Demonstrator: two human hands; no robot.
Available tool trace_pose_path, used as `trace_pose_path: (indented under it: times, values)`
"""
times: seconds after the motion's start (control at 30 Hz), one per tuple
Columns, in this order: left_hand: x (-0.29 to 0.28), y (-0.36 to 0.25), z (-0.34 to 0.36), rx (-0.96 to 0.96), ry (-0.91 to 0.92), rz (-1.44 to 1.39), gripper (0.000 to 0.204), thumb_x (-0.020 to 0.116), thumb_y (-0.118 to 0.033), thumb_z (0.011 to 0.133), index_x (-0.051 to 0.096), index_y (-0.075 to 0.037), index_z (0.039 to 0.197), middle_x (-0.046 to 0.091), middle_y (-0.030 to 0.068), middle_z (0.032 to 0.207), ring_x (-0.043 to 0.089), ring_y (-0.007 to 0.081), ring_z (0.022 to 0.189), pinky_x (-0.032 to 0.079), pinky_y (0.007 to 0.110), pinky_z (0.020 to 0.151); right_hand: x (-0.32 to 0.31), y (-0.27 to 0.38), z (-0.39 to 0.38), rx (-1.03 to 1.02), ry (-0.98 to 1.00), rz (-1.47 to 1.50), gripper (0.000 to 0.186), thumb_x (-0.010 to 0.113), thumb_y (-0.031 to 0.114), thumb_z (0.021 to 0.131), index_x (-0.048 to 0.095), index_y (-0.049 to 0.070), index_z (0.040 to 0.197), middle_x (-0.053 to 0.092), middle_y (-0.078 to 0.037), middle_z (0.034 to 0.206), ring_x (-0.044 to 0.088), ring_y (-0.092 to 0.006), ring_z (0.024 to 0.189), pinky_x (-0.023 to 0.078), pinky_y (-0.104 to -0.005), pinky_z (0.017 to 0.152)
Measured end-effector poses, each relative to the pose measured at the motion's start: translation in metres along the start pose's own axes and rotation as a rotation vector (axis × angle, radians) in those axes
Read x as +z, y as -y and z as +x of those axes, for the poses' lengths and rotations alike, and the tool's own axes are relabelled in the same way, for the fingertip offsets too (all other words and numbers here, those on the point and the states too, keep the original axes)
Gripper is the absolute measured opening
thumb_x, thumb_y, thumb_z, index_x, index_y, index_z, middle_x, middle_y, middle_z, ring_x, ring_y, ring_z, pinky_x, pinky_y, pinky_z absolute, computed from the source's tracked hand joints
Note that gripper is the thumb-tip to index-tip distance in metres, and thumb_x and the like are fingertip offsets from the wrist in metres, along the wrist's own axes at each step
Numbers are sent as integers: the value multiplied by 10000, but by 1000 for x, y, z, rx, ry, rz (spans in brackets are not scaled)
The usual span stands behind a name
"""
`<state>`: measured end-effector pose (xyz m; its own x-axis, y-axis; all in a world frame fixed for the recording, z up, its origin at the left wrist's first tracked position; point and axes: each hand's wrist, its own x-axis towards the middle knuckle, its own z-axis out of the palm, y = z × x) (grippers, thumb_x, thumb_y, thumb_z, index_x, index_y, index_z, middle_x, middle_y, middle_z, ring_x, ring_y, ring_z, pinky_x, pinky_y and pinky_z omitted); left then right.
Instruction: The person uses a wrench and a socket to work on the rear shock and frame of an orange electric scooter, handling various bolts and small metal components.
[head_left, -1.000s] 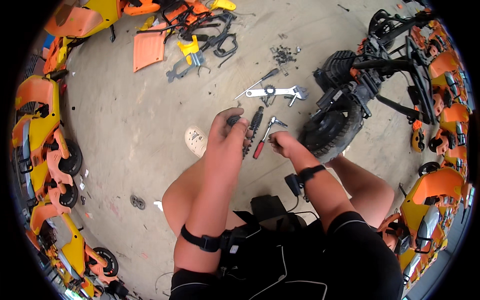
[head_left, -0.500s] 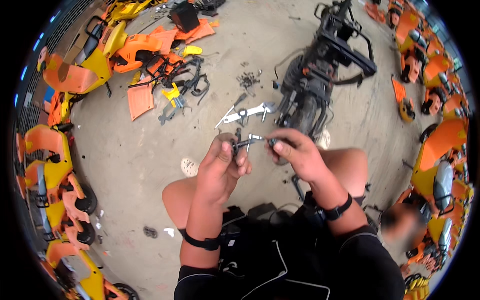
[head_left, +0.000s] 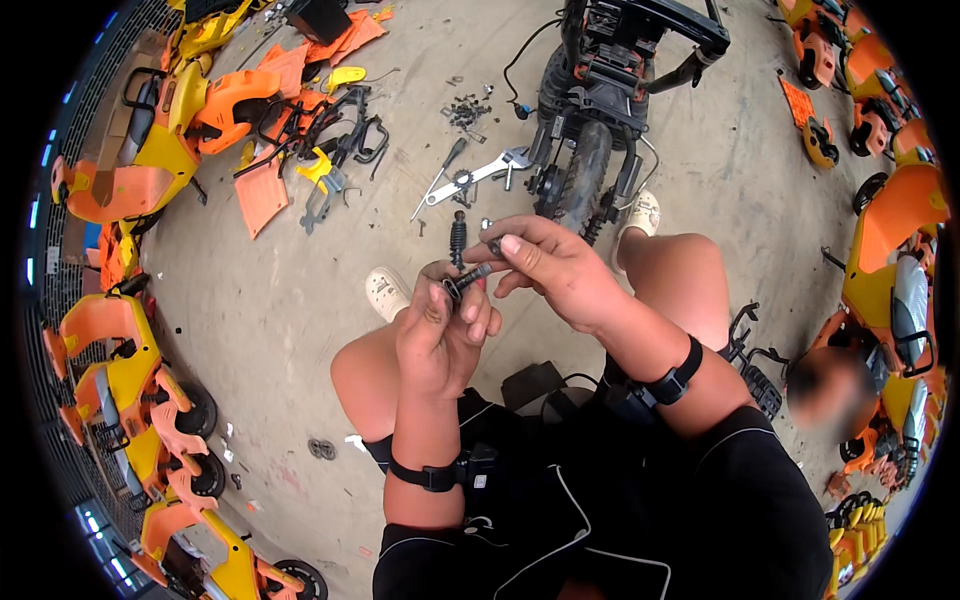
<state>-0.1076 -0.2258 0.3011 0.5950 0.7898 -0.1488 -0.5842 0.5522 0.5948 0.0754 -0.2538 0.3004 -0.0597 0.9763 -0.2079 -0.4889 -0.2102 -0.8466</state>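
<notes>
My left hand (head_left: 440, 325) is closed around a dark bolt (head_left: 470, 279), its threaded end sticking out toward the upper right. My right hand (head_left: 550, 262) pinches a small dark piece that looks like a nut (head_left: 495, 245), just above the bolt's tip and apart from it. Just beyond the fingers, a black coil-spring shock absorber (head_left: 458, 238) lies on the floor. Farther off lie a silver adjustable wrench (head_left: 478, 178) and a screwdriver (head_left: 439, 180), with a small toothed dark ring (head_left: 462, 179) on the wrench.
A stripped vehicle frame (head_left: 600, 90) with its black tyre (head_left: 588, 175) stands ahead, right of centre. Small loose fasteners (head_left: 466, 112) are heaped beyond the wrench. Orange panels (head_left: 262, 195) and black brackets lie at the left. Yellow-orange vehicles (head_left: 120, 360) line both sides.
My right hand has moved up and left, bringing the small piece above the bolt's tip. The bolt now tilts more upward. The whole view has shifted, uncovering the shock absorber.
</notes>
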Motion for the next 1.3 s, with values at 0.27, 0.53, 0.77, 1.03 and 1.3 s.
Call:
trace_pose_path:
  times: [0.27,0.53,0.77,1.03,1.3]
  values:
    - [-1,-2,2,17,-30,65,335,520,-344,1010,468,-63,1185,483,44,818,457,155,692,420,337,706,2,-9,2,-126,80,-130,272,551,180,1003,523,10,1214,645,-140,1195,583,-176,1094,468,-320,911]
    - [-4,-2,5,5,-21,-21,335,535,-332,1006,448,-68,1194,458,34,801,442,147,690,408,333,703,5,-12,9,-37,-48,-42,256,637,148,954,607,12,1169,637,-79,1122,563,-135,984,459,-287,849]
    - [-8,-6,7,-14,-22,-18,285,528,-311,1011,470,-81,1169,455,30,798,444,141,674,408,325,700,3,-7,11,-72,-32,-146,255,644,126,945,615,11,1170,636,-63,1123,572,-134,1016,470,-290,890]
    - [-10,-7,11,-44,-24,-29,263,512,-310,1017,480,-90,1158,451,20,788,444,139,666,401,321,689,1,-4,14,-188,-14,-308,228,636,73,937,617,-14,1147,641,-81,1106,592,-148,1019,485,-299,887]
    - [-9,-8,13,-68,-36,-67,258,510,-313,1017,483,-96,1153,445,16,781,423,136,661,386,316,685,-4,-12,18,-306,-33,-444,228,656,74,911,635,-5,1124,663,-84,1044,597,-135,863,496,-292,798]
